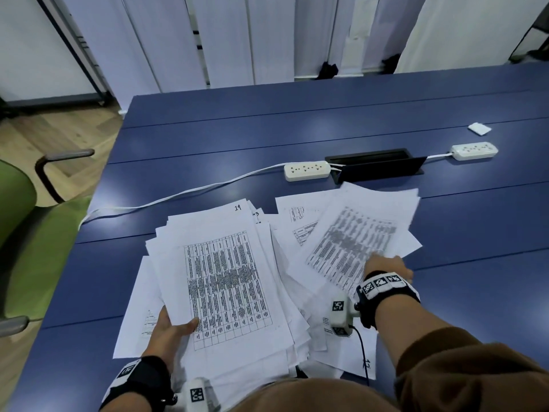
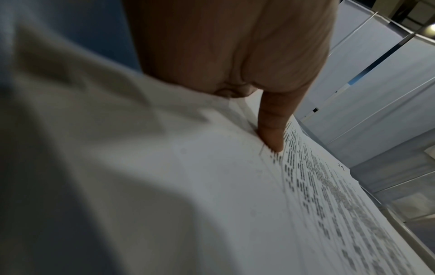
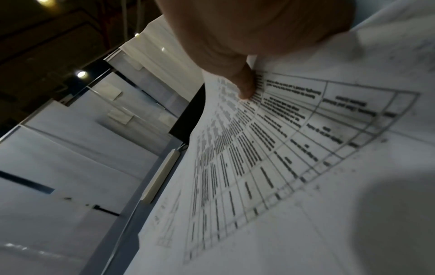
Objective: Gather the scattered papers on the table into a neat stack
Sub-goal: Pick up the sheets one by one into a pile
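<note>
Office meeting room: long blue table [image 1: 297, 120] with recessed cable box [image 1: 374, 166] at 12 o'clock, power strips [image 1: 307, 171], green chair [image 1: 17, 221] at 9 o'clock, vertical blinds [image 1: 222, 40] behind.

— How is the left hand [image 1: 167, 330] placed?
— Thumb laid on top, fingers hidden beneath.
— And the right hand [image 1: 386, 264]?
— Arm stretched forward, thumb [image 3: 246, 87] pressed down, fingers hidden.
</note>
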